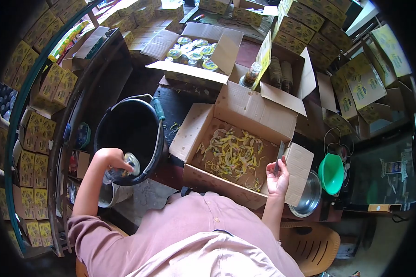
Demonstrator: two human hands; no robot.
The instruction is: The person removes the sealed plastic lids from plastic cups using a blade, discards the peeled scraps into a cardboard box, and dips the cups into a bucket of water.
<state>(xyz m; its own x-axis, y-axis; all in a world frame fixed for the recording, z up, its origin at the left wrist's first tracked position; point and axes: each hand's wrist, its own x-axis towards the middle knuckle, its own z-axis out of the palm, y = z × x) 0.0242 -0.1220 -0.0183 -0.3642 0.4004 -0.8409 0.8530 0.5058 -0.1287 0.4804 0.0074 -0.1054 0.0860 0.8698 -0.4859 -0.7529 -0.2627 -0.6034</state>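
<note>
At bucket rim (155, 165), left hand (117, 158) grips lidded jar (132, 164); right hand (277, 179) holds knife (279, 157) by box (248, 188) of yellow-green strips (232, 154). Carton (362, 87) at right reads "Lemon"; smaller print illegible.

Clear jar (132, 164): tilted, held in left hand (115, 158) at bucket (148, 174) rim. Flat grey knife (280, 151): in right hand (277, 179), over carton (219, 183) edge. Yellow strips (231, 152): curled, loosely heaped inside.
</note>
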